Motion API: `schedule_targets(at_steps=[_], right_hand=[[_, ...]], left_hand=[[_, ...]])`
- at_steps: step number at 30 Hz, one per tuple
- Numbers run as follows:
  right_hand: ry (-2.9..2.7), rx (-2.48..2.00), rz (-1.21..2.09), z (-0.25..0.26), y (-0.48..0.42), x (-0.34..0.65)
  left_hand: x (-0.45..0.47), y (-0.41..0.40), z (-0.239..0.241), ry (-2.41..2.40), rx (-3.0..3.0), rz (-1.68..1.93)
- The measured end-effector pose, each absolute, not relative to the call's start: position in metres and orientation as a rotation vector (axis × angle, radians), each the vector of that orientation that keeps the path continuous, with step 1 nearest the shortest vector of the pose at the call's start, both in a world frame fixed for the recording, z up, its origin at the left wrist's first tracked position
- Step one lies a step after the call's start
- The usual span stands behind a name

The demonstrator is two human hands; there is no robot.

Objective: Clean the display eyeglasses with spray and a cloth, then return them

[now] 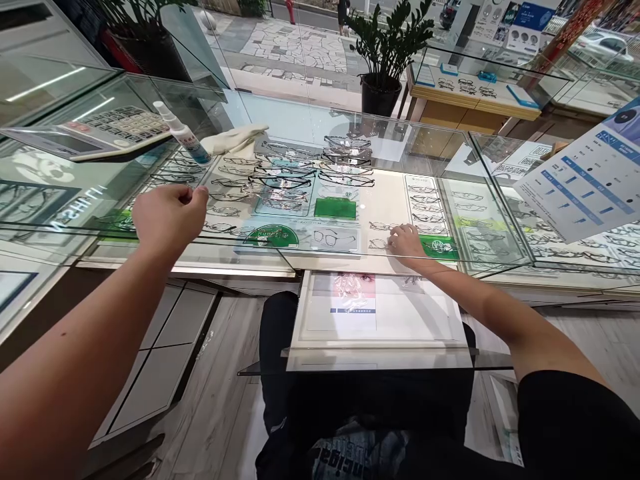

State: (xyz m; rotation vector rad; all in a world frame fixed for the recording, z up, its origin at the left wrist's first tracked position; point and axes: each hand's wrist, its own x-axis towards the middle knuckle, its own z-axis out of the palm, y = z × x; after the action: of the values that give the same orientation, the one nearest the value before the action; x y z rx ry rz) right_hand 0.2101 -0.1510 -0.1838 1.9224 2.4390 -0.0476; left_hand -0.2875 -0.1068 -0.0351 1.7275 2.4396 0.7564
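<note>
My left hand (170, 217) is curled into a fist over the glass counter top at the left. Its inner fingers are turned out of sight, so anything in them is hidden. Inside the glass showcase, my right hand (406, 241) reaches low over the cream display tray (373, 200). Its thumb and fingertips are at the right end of a thin-framed pair of eyeglasses (377, 244) lying there. Another pair of eyeglasses (384, 226) lies just behind. Beside the hand is a green card (439, 247) below a column of eyeglasses (424, 199).
A calculator (120, 127), a spray bottle (183, 133) and a pale cloth (235, 141) are on the glass. Several dark-framed eyeglasses (287, 181) are grouped mid-counter. A pulled-out drawer (425, 320) extends over my lap. A printed sheet (587, 173) stands at right.
</note>
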Motion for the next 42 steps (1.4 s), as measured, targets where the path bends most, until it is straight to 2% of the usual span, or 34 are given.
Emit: schedule_targets(at_steps=[8,11,13,15,18,20,23,26,32,42], right_hand=[[2.484,1.735,-0.230,-0.147,-0.175,0.167],[2.563,1.412,-0.506,-0.114,-0.209,0.133],[2.560,1.054,-0.873,-0.080,-0.231,0.113],[2.632,0.896,-0.953,-0.040,-0.241,0.099],[2.721,1.014,-0.796,0.017,-0.217,0.093],[2.792,1.256,-0.562,0.039,-0.177,0.096],[2.879,1.551,-0.195,0.041,-0.107,0.103],[2.860,1.624,0.090,0.021,-0.053,0.104],[2.773,1.667,0.131,-0.011,-0.018,0.096],[2.791,1.781,0.188,-0.020,-0.027,0.086]], left_hand=[[-0.289,-0.106,-0.037,2.423,1.761,0.745],[-0.290,-0.106,-0.037,2.432,1.764,0.729],[-0.291,-0.106,-0.037,2.435,1.759,0.717],[-0.291,-0.105,-0.038,2.435,1.762,0.709],[-0.292,-0.105,-0.038,2.443,1.768,0.701],[-0.292,-0.105,-0.039,2.440,1.772,0.702],[-0.293,-0.105,-0.039,2.426,1.780,0.713],[-0.294,-0.106,-0.040,2.422,1.786,0.727],[-0.296,-0.105,-0.041,2.383,1.803,0.730],[-0.298,-0.106,-0.041,2.372,1.809,0.734]])
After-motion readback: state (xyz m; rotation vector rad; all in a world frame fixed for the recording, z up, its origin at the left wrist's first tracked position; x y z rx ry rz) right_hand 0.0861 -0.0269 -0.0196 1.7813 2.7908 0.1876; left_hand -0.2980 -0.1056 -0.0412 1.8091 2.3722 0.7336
